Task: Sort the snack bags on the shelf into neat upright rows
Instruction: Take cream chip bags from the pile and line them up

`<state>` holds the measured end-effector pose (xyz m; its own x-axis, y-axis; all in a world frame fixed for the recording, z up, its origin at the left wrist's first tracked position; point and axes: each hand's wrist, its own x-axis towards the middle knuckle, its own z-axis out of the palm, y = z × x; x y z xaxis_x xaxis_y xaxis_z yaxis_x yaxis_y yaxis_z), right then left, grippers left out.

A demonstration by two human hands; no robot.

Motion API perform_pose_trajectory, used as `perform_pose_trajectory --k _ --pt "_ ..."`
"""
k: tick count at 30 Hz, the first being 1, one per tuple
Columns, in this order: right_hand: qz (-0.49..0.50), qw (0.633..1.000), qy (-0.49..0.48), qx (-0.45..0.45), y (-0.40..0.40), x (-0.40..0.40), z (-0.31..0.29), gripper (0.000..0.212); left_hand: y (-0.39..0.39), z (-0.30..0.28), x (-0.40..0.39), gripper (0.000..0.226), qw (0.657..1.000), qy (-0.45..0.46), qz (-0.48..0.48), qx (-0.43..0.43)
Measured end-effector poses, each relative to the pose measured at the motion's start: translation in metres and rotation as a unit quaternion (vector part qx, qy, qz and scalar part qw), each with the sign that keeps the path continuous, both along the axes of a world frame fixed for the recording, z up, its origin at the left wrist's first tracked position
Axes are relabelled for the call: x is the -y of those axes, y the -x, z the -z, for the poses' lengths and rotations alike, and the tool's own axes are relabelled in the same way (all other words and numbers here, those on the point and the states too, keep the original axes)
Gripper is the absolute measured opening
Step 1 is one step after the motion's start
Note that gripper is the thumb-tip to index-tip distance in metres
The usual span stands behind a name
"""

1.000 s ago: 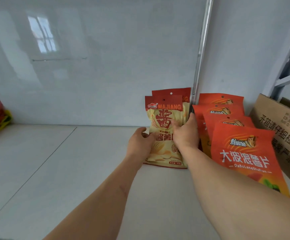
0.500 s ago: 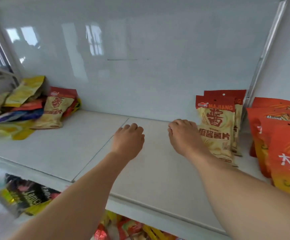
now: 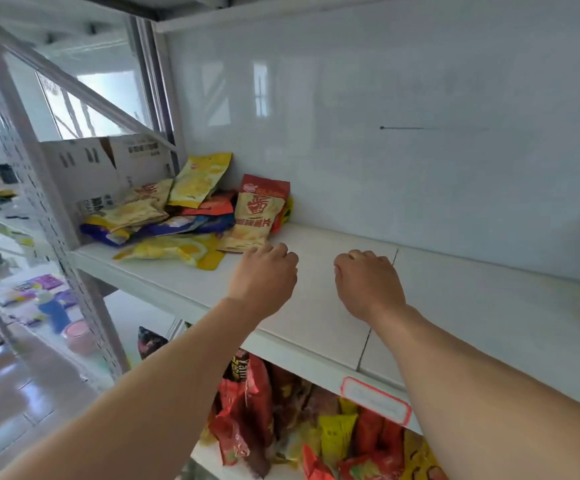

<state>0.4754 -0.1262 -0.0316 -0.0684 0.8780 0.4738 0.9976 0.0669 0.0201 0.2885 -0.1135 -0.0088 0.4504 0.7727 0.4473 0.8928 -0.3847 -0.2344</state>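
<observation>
head cam: left hand (image 3: pixel 264 277) & right hand (image 3: pixel 368 282) hang over shelf (image 3: pixel 472 306), fingers loosely curled, holding nothing; messy snack bags (image 3: pixel 191 216) lie at left.

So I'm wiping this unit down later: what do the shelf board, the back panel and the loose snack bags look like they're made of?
Shelf board: smooth white panels, probably painted metal or laminate; a seam runs between two.
Back panel: glossy white sheet; it mirrors windows, material unclear.
Snack bags: thin printed plastic film, shiny and crinkled.
</observation>
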Motion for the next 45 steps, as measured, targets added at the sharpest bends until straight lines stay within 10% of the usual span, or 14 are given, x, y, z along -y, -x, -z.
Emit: perform_pose_trajectory --k 17,25,31,45 --pt "0.010 0.974 -0.002 -0.226 0.139 -0.194 -0.005 0.032 0.106 -0.003 -0.171 0.030 0.992 -0.009 -0.042 0.121" --pt "0.124 0.881 0.061 -0.453 0.153 -0.246 -0.008 0.051 0.108 -0.012 -0.231 0.030 0.980 -0.017 0.001 0.198" --pt "0.125 0.821 0.038 -0.555 0.157 -0.256 -0.004 0.024 0.117 -0.025 -0.253 0.031 0.967 0.029 0.057 0.245" --pt "0.207 0.809 -0.134 -0.534 0.241 -0.182 -0.045 0.022 0.204 -0.041 -0.238 0.022 0.814 0.253 0.190 0.487"
